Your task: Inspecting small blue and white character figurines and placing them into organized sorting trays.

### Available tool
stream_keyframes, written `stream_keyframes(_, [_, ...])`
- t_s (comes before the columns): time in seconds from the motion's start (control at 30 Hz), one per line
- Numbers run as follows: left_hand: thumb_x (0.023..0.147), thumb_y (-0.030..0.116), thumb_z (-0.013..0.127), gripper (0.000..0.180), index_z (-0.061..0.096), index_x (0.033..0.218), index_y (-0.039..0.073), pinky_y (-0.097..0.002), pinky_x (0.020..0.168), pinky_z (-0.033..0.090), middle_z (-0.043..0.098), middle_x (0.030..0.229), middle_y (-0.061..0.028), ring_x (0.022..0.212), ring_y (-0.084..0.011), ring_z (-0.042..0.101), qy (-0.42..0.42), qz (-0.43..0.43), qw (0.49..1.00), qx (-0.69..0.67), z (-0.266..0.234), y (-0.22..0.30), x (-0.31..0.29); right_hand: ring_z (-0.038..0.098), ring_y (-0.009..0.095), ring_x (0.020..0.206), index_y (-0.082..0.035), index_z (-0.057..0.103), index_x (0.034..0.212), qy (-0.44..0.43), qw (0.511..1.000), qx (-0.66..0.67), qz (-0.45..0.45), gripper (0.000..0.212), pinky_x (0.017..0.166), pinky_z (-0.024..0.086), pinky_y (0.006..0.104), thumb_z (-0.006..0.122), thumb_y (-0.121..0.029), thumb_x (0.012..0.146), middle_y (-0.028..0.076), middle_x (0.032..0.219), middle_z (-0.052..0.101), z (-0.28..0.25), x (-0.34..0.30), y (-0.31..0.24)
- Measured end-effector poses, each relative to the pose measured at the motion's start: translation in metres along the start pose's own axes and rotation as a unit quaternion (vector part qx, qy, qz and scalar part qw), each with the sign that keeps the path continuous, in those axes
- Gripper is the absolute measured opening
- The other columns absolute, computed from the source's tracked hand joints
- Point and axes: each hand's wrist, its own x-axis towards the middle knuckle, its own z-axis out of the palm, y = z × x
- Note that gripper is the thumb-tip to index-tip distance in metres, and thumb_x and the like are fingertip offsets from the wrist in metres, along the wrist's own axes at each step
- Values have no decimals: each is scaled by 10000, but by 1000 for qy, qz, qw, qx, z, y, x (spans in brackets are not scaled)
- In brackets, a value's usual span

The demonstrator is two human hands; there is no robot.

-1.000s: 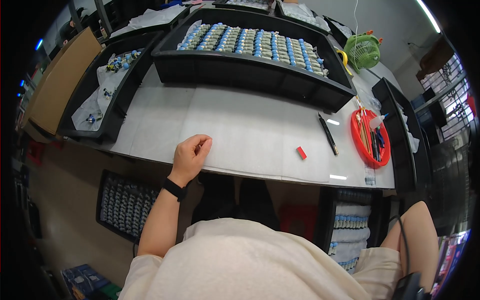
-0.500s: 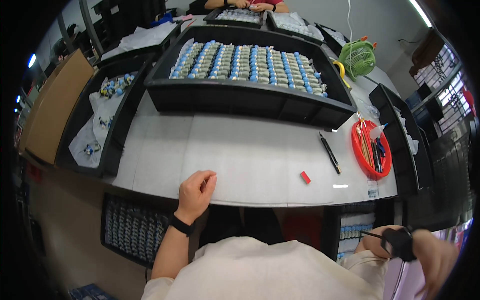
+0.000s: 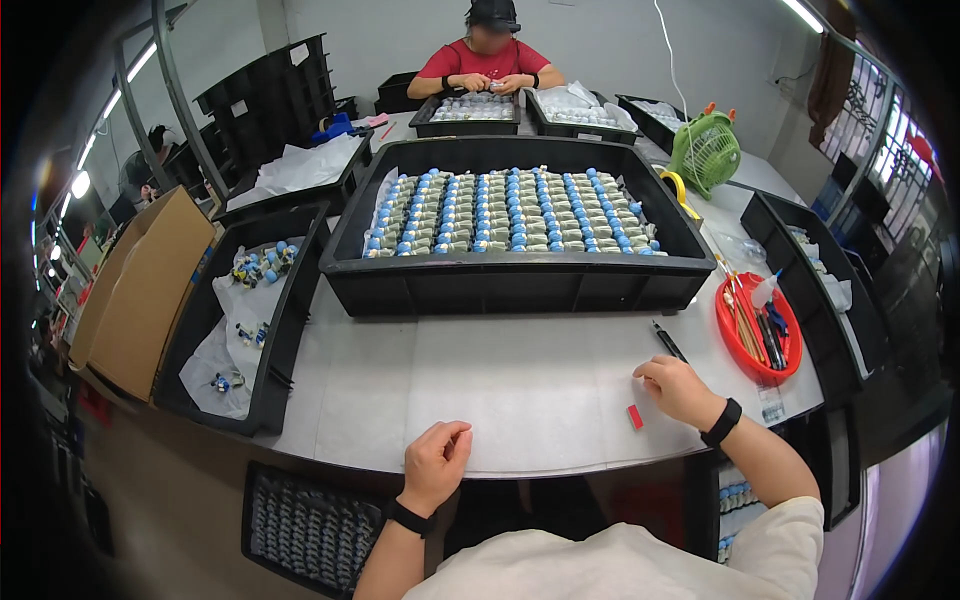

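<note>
My left hand (image 3: pixel 437 465) rests at the near edge of the table, its fingers curled into a loose fist with nothing visible in them. To the right, my right hand (image 3: pixel 683 390) is low over the table, with bent fingers partly apart and pointing left. It covers the lower end of a black pen (image 3: pixel 670 343); whether it touches the pen is hidden. Just below its fingertips lies a small red block (image 3: pixel 635 417). Beyond both hands stands a large black tray (image 3: pixel 500 290), filled with rows of small blue-topped figures (image 3: pixel 515 215).
A red basket (image 3: pixel 735 345) of brushes and pens stands right, near a green fan (image 3: pixel 706 150). Left are a black bin (image 3: pixel 270 385) with loose figures and a cardboard box (image 3: pixel 150 290). A co-worker (image 3: pixel 490 65) sits opposite, handling small pieces.
My right hand has swung in from the far lower right to above the pen. The view has tilted up, bringing the co-worker into sight. My left hand stays curled at the table edge.
</note>
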Motion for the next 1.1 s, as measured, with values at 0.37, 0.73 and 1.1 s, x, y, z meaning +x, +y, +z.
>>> stream_keyframes(0.37, [776,74,585,79,606,815,8,-233,457,381,552,640,-68,487,-127,480,-30,-8,1000,5,-3,0,4,536,300,810,-23,584,883,-32,998,-8,-49,201,692,459,365,531,27,695,125,867,542,-5,-2,7])
stream_keyframes(0.73, [784,1,565,119,598,897,-18,-205,594,430,589,738,-48,656,-90,548,-103,104,988,52,-118,82,108,556,252,805,-23,552,1001,141,988,-17,-58,315,706,463,327,641,-30,699,118,903,550,-94,44,-7])
stream_keyframes(1.1, [773,85,596,188,582,923,-27,-266,609,455,578,721,-92,630,-149,543,-270,232,905,231,-60,96,285,554,208,725,-40,520,1101,5,997,-74,-26,458,657,462,299,681,-83,675,119,865,567,-151,144,50])
